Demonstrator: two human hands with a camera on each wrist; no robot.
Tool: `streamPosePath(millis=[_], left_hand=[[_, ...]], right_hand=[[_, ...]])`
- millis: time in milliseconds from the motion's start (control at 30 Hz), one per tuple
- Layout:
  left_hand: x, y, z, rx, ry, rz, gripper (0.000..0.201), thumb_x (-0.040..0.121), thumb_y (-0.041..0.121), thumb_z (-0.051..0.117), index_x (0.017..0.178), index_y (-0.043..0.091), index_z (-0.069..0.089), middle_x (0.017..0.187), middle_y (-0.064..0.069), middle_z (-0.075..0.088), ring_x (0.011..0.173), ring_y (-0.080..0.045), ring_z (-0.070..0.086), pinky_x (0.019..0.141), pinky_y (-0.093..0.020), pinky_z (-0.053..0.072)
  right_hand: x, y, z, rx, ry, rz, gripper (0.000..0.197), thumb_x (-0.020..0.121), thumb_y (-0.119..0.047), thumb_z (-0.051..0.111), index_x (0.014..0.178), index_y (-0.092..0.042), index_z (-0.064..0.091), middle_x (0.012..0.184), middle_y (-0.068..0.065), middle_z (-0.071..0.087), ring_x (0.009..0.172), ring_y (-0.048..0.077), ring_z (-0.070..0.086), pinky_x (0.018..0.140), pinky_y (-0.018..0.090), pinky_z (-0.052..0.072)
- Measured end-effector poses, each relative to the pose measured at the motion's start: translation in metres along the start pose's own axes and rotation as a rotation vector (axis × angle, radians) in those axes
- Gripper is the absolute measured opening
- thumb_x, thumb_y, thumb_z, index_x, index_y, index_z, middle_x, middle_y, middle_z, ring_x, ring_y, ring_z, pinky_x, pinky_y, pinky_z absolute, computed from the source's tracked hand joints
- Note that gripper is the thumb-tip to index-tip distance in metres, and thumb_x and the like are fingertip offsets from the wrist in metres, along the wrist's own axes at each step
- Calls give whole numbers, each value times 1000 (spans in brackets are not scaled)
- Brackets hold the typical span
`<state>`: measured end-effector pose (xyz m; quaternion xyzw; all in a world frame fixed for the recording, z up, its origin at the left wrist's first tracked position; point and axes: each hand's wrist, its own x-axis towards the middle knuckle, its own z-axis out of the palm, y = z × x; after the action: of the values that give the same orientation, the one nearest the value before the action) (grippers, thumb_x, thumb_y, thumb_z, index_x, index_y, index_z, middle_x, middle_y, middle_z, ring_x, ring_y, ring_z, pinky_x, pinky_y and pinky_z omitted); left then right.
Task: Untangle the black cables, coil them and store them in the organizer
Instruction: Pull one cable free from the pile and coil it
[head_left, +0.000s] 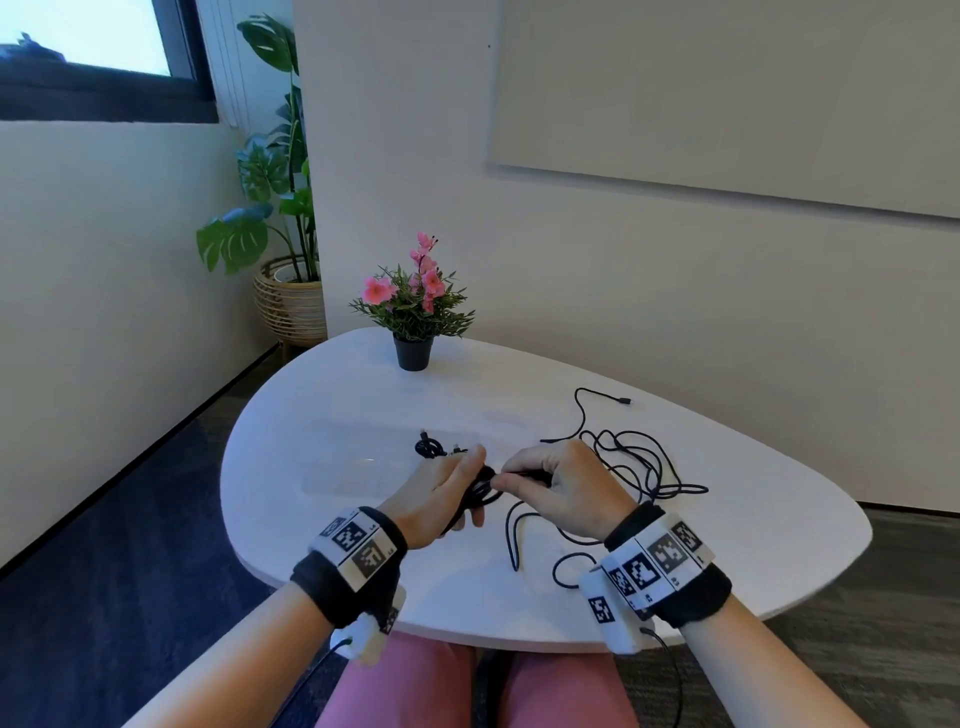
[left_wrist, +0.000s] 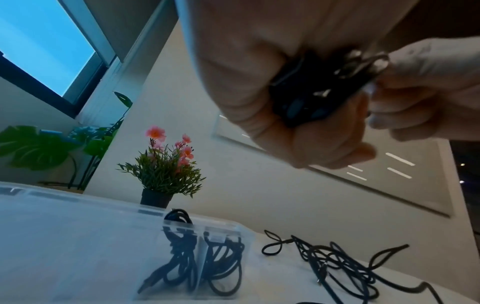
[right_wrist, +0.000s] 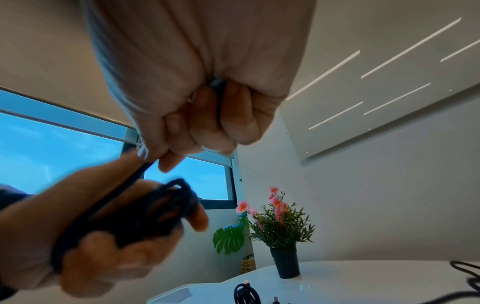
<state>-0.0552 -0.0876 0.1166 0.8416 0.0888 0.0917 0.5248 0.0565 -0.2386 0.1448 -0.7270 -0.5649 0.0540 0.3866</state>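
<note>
My left hand (head_left: 447, 493) grips a coil of black cable (head_left: 480, 486) above the white table; the coil wraps its fingers in the right wrist view (right_wrist: 145, 214). My right hand (head_left: 561, 488) pinches the same cable's strand (right_wrist: 137, 174) just right of the coil. A clear plastic organizer (left_wrist: 226, 228) lies on the table beyond my left hand and holds coiled black cables (left_wrist: 205, 261) in two compartments. A loose tangle of black cables (head_left: 634, 462) lies right of my right hand, and a slack strand (head_left: 514, 535) trails beneath it.
A small black pot with pink flowers (head_left: 413, 312) stands at the table's far edge. A large leafy plant in a woven basket (head_left: 288, 301) sits on the floor in the corner. The table's near edge (head_left: 467, 642) runs over my lap.
</note>
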Motion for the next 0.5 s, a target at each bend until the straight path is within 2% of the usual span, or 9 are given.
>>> streamPosePath(millis=[67,133,167,200,267,333,400,500], left_hand=[[-4,-1,0,18,-104,40,54,82,62,53,95,9,56,71,0,67,54,-10,53,45,-21,41],[-4,-4,3,223,-155,56,47,73,51,73,100,16,56,76,5,68,63,-7,61,60,-28,53],[-3,-7,4,283,-170,44,47,73,48,75,104,17,56,77,4,68,65,-9,63,68,-33,55],[-4,-8,6,271,-198,29,47,75,46,73,107,17,55,76,3,69,63,-10,64,70,-36,56],[-6,-11,8,208,-230,27,47,80,45,69,109,11,53,71,-2,66,56,-13,62,65,-38,57],[-10,-10,8,85,-222,29,40,84,40,66,99,5,53,64,-5,58,51,-15,55,55,-35,53],[-13,-9,7,-121,-210,64,27,90,30,63,87,5,51,62,-3,52,50,-16,51,50,-30,47],[-16,-7,7,-336,-191,55,21,93,27,55,89,7,52,68,-2,59,58,-18,57,51,-32,51]], right_hand=[[0,4,0,39,14,26,9,84,-25,71,77,-20,74,65,-9,66,61,9,58,59,23,45],[0,9,1,84,35,73,13,81,-25,73,69,-29,69,64,-7,66,60,8,57,60,24,46],[1,11,1,103,38,104,17,79,-25,75,67,-32,67,62,-8,65,59,6,56,60,23,46],[2,11,0,125,26,135,18,78,-25,76,66,-32,65,61,-10,63,59,5,55,59,21,45],[3,11,-4,173,-38,185,14,79,-24,75,69,-27,66,59,-13,61,58,3,54,60,17,44],[4,11,-10,259,-101,195,7,84,-17,70,78,-16,68,61,-11,62,58,3,54,62,17,44],[6,12,-16,318,-110,188,7,88,-10,64,85,-6,69,66,-7,63,52,4,48,57,16,41],[10,15,-13,366,-39,197,9,86,-5,65,87,-11,73,68,-8,62,51,7,44,52,18,39]])
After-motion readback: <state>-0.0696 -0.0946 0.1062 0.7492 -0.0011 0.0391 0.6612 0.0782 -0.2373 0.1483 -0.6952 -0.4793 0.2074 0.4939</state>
